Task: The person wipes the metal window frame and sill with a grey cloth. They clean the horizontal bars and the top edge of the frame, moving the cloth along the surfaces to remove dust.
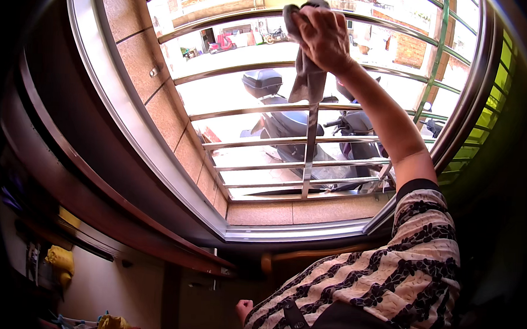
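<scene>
My right hand (325, 39) is raised at the top of the view, its fingers closed around a grey cloth (309, 80). The cloth hangs below the hand, in front of the metal bars of a window grille (251, 141). Whether it touches a bar is hard to tell. Low in the view, my left hand (243, 310) is beside my body, mostly hidden by the patterned shirt; what it holds, if anything, does not show.
A silver window frame (295, 234) borders the opening, with a stone-tiled sill and side wall outside. Beyond the grille stand motor scooters (287, 126). A green-tinted pane (491, 108) is at right. At left are a dark reddish door edge (124, 222) and a yellow cloth item (61, 261).
</scene>
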Motion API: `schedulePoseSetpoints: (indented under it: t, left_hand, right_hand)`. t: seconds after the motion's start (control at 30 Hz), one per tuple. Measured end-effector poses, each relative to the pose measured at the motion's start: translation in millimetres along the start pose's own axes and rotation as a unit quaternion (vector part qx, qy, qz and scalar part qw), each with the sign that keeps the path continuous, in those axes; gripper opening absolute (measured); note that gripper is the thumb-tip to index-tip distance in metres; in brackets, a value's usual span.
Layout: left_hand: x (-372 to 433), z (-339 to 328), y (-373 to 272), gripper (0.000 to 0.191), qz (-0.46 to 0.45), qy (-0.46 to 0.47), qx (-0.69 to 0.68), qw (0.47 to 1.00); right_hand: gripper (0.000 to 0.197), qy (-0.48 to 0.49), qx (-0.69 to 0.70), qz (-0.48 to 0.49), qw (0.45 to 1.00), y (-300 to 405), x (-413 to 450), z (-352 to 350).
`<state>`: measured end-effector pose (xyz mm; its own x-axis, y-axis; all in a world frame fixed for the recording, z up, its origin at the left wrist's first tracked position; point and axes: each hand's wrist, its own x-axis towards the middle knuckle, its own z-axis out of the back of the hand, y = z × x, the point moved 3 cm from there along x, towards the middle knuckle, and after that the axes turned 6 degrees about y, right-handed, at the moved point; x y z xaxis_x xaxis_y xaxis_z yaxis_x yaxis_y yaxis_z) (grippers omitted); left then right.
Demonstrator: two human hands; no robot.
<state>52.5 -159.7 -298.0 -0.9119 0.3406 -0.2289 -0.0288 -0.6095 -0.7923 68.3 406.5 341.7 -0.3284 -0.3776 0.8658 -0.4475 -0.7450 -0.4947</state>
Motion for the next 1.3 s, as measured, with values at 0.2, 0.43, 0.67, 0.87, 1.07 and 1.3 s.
schedulePoseSetpoints:
  t: [0.2, 0.43, 0.67, 0.87, 1.07, 1.3]
  left_hand:
    - [-4, 15, -34, 0.013, 0.075, 0.002, -0.032, 0.997]
    - [3, -31, 21, 0.015, 0.009, -0.003, -0.007, 1.0]
    - [4, -34, 44, 0.015, -0.005, -0.005, -0.017, 1.0]
    - [5, -18, 66, 0.015, 0.052, -0.008, -0.063, 0.997]
    - [-2, -13, 41, 0.014, 0.069, -0.005, -0.034, 0.997]
    - [17, 5, -86, 0.012, 0.037, 0.036, -0.06, 0.997]
  right_hand:
    - [0.016, 0.089, 0.017, 0.002, 0.996, -6, 40, -25]
    - [0.038, 0.056, -0.107, 0.105, 0.987, 57, 76, -65]
    - [0.047, 0.211, -0.09, -0.02, 0.973, 7, 28, 3]
    - [0.013, 0.078, -0.022, 0.017, 0.997, -1, 32, -7]
    - [0.015, -0.087, 0.05, 0.028, 0.995, 9, 60, -30]
    - [0.014, -0.029, 0.06, 0.067, 0.996, 130, 143, -112]
